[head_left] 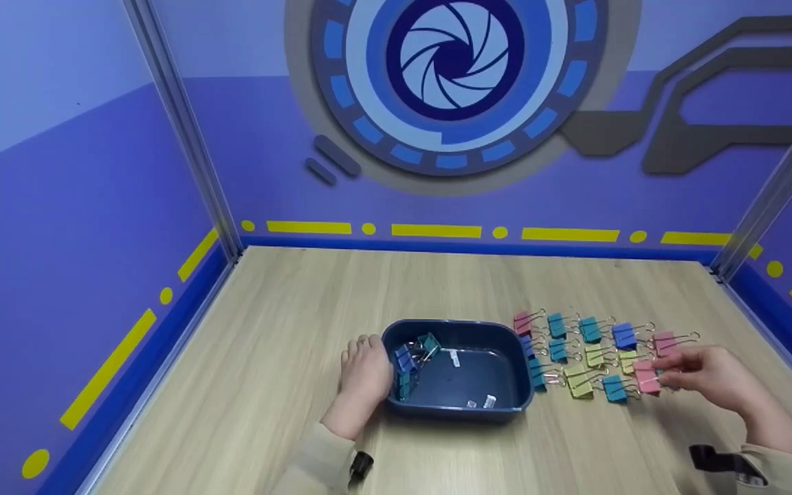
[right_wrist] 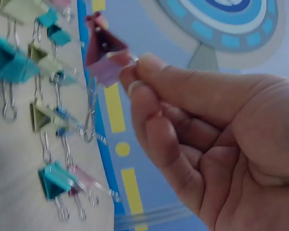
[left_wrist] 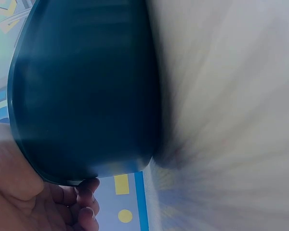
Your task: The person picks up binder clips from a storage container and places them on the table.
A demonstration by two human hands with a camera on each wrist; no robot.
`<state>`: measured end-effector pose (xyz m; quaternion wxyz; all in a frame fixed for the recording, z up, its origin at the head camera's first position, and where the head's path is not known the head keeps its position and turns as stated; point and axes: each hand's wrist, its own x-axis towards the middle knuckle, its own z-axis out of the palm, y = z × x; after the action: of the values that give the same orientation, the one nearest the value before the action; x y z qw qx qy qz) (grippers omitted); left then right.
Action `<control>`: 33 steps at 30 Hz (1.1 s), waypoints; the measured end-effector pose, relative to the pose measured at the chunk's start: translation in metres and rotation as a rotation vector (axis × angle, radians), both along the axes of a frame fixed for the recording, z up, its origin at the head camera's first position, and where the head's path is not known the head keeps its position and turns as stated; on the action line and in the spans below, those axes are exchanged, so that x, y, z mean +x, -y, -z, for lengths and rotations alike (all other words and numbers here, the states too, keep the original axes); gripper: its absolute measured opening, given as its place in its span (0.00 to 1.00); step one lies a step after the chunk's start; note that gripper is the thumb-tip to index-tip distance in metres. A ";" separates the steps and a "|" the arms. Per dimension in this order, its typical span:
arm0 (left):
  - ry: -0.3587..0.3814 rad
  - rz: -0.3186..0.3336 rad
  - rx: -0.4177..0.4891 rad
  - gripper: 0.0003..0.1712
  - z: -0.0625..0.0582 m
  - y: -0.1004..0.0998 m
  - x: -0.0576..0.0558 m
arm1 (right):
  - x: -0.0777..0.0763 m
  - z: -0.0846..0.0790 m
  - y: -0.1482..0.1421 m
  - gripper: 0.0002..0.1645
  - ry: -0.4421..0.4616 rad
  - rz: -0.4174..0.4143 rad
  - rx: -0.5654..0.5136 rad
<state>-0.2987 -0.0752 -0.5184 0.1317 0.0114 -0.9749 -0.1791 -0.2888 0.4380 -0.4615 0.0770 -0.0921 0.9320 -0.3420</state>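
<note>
My right hand point(head_left: 716, 377) pinches a pink binder clip point(head_left: 647, 377) by a wire handle between thumb and fingertips. In the right wrist view this clip point(right_wrist: 105, 55) hangs above the table, its other handle pointing down. My left hand point(head_left: 367, 368) holds the left end of a dark blue plastic bin point(head_left: 461, 414). From the left wrist, its curled fingers point(left_wrist: 88, 197) show at the rim, against the bin's outer wall point(left_wrist: 86, 96). Inside the bin, at its left end, lie a blue binder clip point(head_left: 405, 358) and teal binder clips point(head_left: 428, 346).
Right of the bin, several binder clips stand in rows, among them a yellow clip point(head_left: 579, 382), a teal clip point(head_left: 614, 389) and a blue clip point(head_left: 623, 336). Small white labels point(head_left: 489, 401) lie in the bin. Printed walls point(head_left: 437, 199) enclose the wooden table point(head_left: 286, 309) at the back and sides.
</note>
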 end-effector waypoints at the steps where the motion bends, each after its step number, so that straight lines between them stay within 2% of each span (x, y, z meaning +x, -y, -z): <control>1: 0.001 0.000 -0.002 0.11 0.000 0.000 0.000 | 0.000 0.002 -0.004 0.17 0.012 -0.005 0.004; 8: 0.023 0.003 0.000 0.11 0.000 0.000 0.000 | -0.005 0.014 -0.018 0.13 0.080 0.059 0.069; 18: 0.015 0.007 0.010 0.12 0.000 0.000 0.000 | -0.013 0.029 -0.014 0.11 0.157 0.111 0.125; 27: 0.004 0.011 -0.005 0.12 0.000 0.002 -0.001 | -0.015 0.029 -0.008 0.11 0.149 0.115 0.157; 33: 0.026 0.007 -0.002 0.12 0.000 0.001 -0.001 | -0.014 0.023 -0.004 0.19 0.102 0.104 0.209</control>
<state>-0.2998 -0.0759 -0.5182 0.1187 0.0103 -0.9767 -0.1783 -0.3031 0.4416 -0.4841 0.1157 -0.0176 0.9610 -0.2507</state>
